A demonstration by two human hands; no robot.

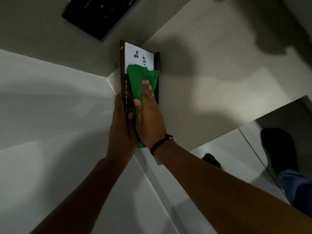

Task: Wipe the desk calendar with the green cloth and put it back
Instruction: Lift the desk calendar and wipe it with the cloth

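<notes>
– Wiping under way; where is the calendar (140,56) held?
– Above the surface (219,81), gripped at its edge by the left hand (120,125) for steadiness; the cloth (138,76) is pressed on its face by the flat right hand (150,119).

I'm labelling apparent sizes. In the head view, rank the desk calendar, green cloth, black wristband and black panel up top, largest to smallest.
1. desk calendar and black panel: look alike, and the frame edge crops the panel, so unranked.
2. green cloth, partly under the right hand.
3. black wristband.
</notes>
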